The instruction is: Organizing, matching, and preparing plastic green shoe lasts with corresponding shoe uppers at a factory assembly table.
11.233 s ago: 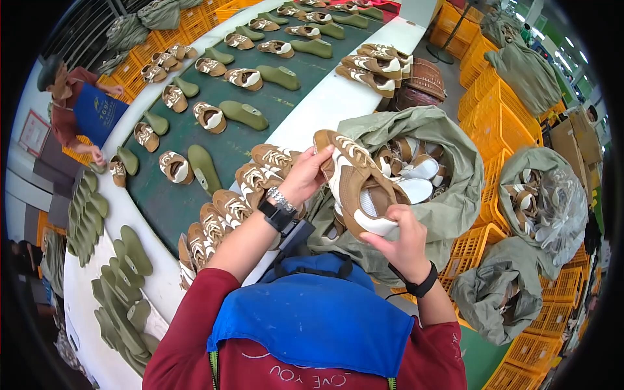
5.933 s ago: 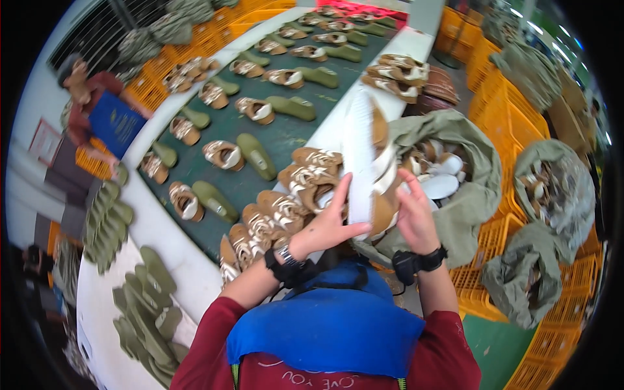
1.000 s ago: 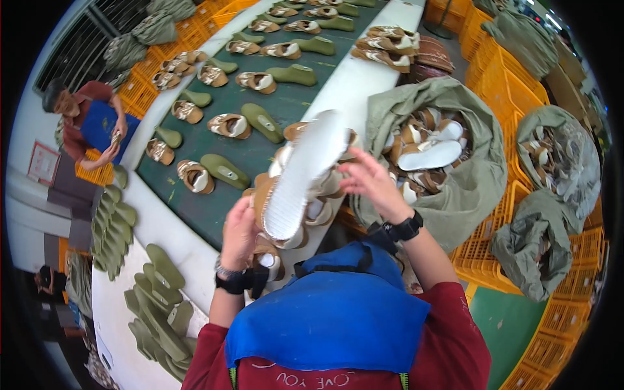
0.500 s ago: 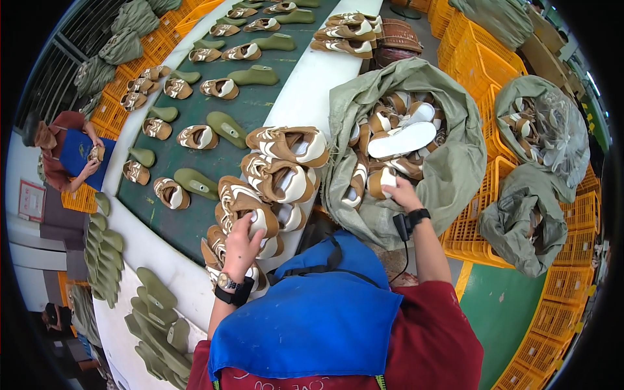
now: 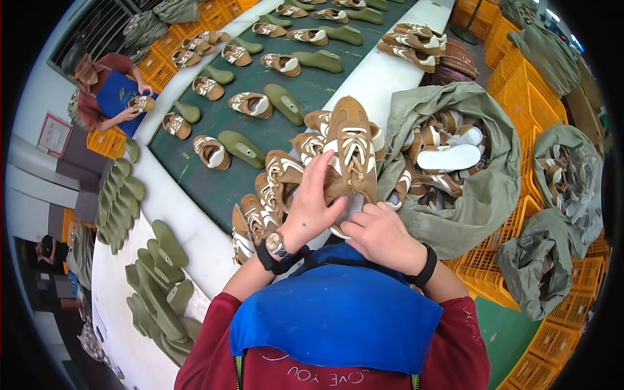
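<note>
A brown sneaker (image 5: pixel 350 140) with white laces and trim is held up in front of me, toe pointing away. My left hand (image 5: pixel 304 218) lies along its left side, with the fingers stretched up and the thumb at the heel opening. With closed fingers, my right hand (image 5: pixel 385 237) grips the heel end, hiding part of it. Something grey shows inside the opening between my thumbs. Behind and left of it, more brown sneakers (image 5: pixel 281 174) stand stacked along the white table edge. On the right, a green-grey sack (image 5: pixel 484 218) holds several loose shoes, one with its white sole (image 5: pixel 448 158) up.
Rows of sneakers and green shoe lasts (image 5: pixel 242 148) cover the green belt (image 5: pixel 188 198). More lasts (image 5: pixel 159 292) pile up on the white table at left. A co-worker (image 5: pixel 110 97) holds a shoe across the belt. Orange crates (image 5: pixel 530 84) and further sacks (image 5: pixel 543 260) line the right.
My right hand has left the sack and my left hand the stacked shoes. Both now meet at the sneaker held up in front of me. The view has swung left.
</note>
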The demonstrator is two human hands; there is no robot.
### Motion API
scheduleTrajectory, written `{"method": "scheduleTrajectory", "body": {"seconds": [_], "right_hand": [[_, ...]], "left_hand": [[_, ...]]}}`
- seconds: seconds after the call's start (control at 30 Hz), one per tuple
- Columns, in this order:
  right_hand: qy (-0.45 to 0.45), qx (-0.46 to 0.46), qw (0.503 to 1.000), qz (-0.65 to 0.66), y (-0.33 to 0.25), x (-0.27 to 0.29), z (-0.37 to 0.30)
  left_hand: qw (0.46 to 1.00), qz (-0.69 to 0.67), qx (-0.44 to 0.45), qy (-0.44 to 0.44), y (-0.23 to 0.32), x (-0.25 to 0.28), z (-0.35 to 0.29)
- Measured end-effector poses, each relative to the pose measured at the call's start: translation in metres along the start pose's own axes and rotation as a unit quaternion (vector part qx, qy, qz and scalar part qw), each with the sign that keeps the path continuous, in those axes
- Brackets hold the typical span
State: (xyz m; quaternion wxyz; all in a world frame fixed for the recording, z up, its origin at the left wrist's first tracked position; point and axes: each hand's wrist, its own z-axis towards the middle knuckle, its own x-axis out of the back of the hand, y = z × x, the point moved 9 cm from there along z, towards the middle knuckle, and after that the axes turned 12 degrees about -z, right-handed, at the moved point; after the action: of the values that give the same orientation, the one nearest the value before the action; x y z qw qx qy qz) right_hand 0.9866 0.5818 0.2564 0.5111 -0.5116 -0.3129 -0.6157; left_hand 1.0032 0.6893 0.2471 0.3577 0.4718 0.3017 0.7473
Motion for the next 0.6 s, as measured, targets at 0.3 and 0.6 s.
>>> {"method": "scheduleTrajectory", "body": {"seconds": [0.3,0.6], "right_hand": [[0.062,-0.067,0.986,0.139,0.014,0.000,0.014],[0.111,-0.419,0.888,0.156,0.229,-0.106,-0.120]], "left_hand": [[0.987,0.091,0.027,0.131,-0.017,0.059,-0.014],[0.924,0.256,0.180,0.221,-0.090,0.153,-0.104]]}}
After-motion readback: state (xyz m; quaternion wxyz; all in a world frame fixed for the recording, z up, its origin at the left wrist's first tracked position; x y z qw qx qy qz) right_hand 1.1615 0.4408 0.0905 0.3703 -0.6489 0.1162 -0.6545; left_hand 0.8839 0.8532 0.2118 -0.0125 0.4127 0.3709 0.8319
